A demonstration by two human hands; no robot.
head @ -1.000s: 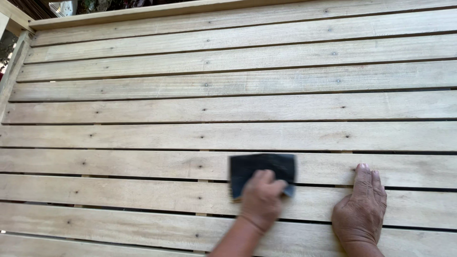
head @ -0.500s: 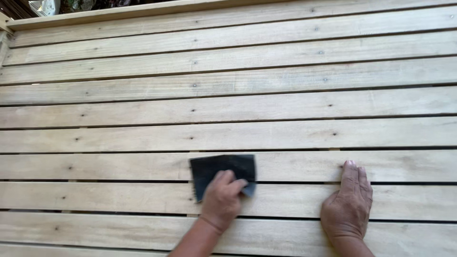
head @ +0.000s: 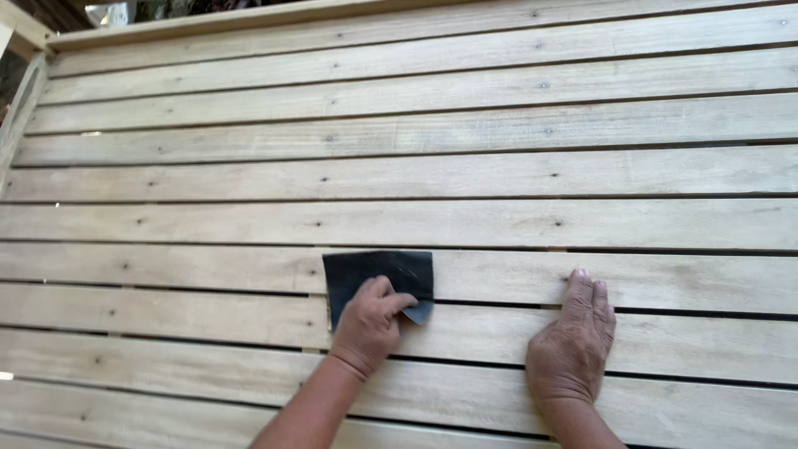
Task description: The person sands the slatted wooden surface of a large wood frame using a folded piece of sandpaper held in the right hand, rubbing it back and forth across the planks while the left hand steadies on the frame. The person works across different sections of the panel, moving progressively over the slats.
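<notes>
Sandpaper [head: 378,277], one dark sheet, pressed flat on pale slatted wood panel [head: 416,175]; lower edge pinned under fingers of left hand [head: 368,326], which grasps it with palm bearing down. Sheet spans the gap between two slats, lying mostly beyond the fingertips. Right hand [head: 573,341]: released, holding nothing, fingers together and flat on slats well to the right of the sheet, apparently bracing. Slats run crosswise in front of both hands, with dark nail heads and knots; narrow gaps between. Step judged in hand: rubbing down the slat surface. Next move would call for steady, even pressure along the grain, keeping the sheet from catching in the gap.
</notes>
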